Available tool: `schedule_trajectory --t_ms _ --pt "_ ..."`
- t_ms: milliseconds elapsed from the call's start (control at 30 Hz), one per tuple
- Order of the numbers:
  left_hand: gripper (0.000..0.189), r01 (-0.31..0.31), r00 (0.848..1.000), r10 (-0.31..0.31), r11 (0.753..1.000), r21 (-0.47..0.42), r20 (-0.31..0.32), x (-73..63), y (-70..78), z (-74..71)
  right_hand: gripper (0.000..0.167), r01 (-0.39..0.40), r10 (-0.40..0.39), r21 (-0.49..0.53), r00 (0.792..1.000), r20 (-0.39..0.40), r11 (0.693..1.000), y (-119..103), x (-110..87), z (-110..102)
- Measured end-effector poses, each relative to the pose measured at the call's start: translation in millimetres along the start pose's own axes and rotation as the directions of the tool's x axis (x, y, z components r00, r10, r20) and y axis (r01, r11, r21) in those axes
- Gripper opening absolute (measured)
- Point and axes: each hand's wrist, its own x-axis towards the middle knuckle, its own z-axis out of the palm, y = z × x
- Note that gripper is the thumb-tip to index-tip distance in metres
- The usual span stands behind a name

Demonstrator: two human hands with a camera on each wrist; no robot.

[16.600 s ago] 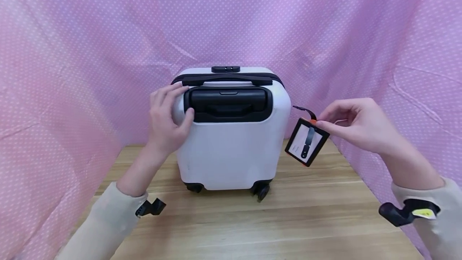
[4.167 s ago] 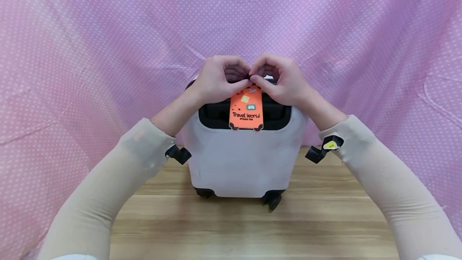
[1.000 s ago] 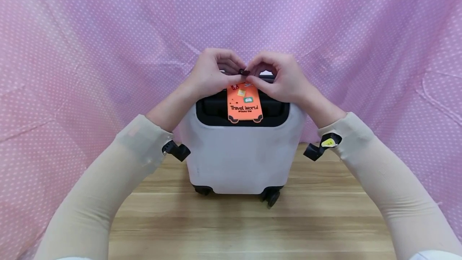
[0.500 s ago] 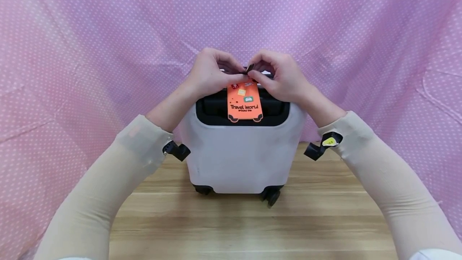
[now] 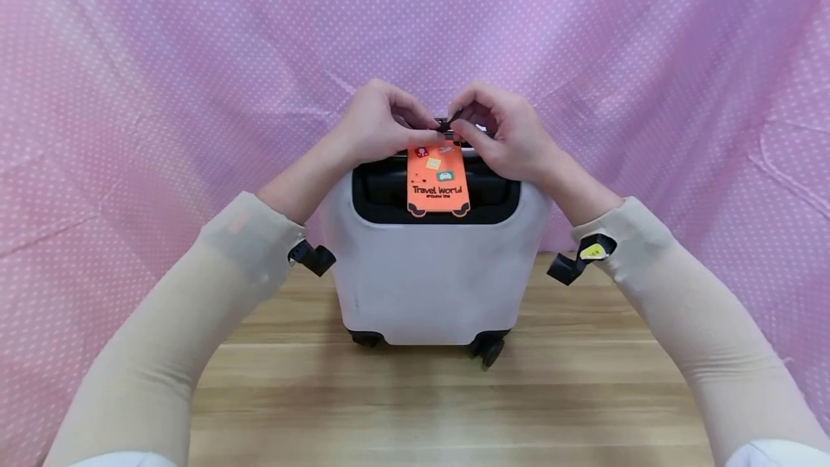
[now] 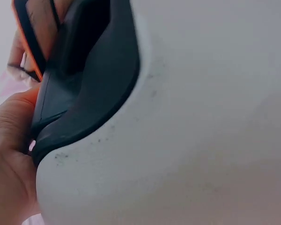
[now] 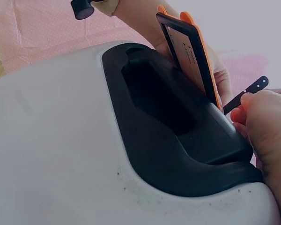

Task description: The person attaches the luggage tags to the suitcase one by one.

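Note:
An orange luggage tag (image 5: 438, 179) printed "Travel World" hangs at the top of the white suitcase (image 5: 428, 279), in front of its black handle recess (image 5: 499, 197). My left hand (image 5: 382, 125) pinches the black strap at the tag's upper end between thumb and fingers. From the other side my right hand (image 5: 509, 128) pinches the strap's free part. In the right wrist view the strap (image 7: 246, 95) shows small holes near its end, and the tag (image 7: 189, 54) turns its black-framed card side this way. Fingers largely hide the suitcase's top carry handle.
The suitcase stands upright on a wood-grain table (image 5: 415, 409), with black wheels (image 5: 491, 352) under it. Pink dotted cloth (image 5: 415, 20) hangs behind and on both sides. Black wrist cameras (image 5: 314, 258) stick out from the beige sleeves.
Earlier my right hand held the tag beside the suitcase; now it hangs at the top. In the last second the strap end has tilted upward, and my fingers have parted slightly.

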Motion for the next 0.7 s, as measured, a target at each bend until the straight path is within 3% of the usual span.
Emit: schedule_trajectory --t_ms 100,300,467,700 --pt "0.022 0.009 1.000 -0.009 1.000 -0.006 0.009 0.6 -1.3 -0.1 0.010 0.017 -0.017 0.022 1.000 -0.005 1.000 1.4 -0.4 -0.4" --pt "0.022 -0.035 0.999 0.039 0.995 -0.095 0.037 0.3 -2.0 5.4 0.012 0.040 -0.036 0.112 0.999 -0.038 0.993 3.0 -2.4 -5.8" --pt "0.030 -0.015 0.998 0.023 0.992 -0.124 0.065 -0.4 -1.1 5.5 0.013 0.047 -0.045 0.148 0.999 -0.013 0.988 3.4 0.1 -6.0" --pt "0.032 0.030 0.997 -0.022 0.994 -0.106 0.069 -2.8 -2.0 3.7 0.018 -0.034 0.048 0.171 0.996 -0.077 0.985 -1.6 10.0 1.4"
